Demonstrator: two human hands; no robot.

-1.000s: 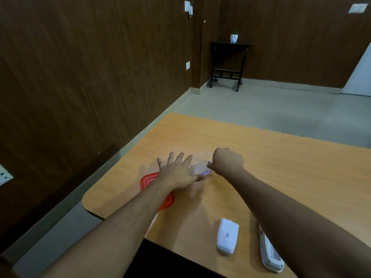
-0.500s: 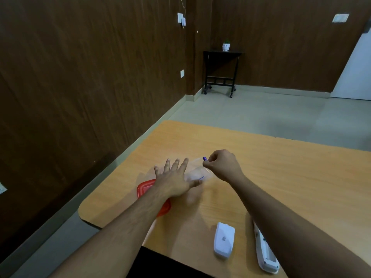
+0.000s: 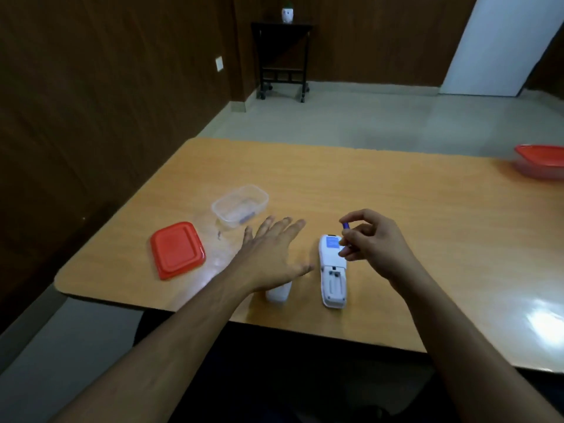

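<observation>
Two hands hang over the surface [image 3: 396, 193]: the right hand [image 3: 375, 245] pinches a small blue battery [image 3: 345, 225] just above the face-down white remote [image 3: 332, 270]. The left hand [image 3: 271, 254], fingers spread and holding nothing, hides part of a white cover [image 3: 277, 293]. Beyond it sit a clear tub [image 3: 240, 206] and a red lid [image 3: 176, 250].

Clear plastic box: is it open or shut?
Open. The clear plastic box has no lid on; a red plastic lid lies flat beside it, not touching.

A plain office-like room: dark wood-panelled walls [image 3: 91, 102], laminate table [image 3: 396, 193], black side stand [image 3: 282, 56].
</observation>
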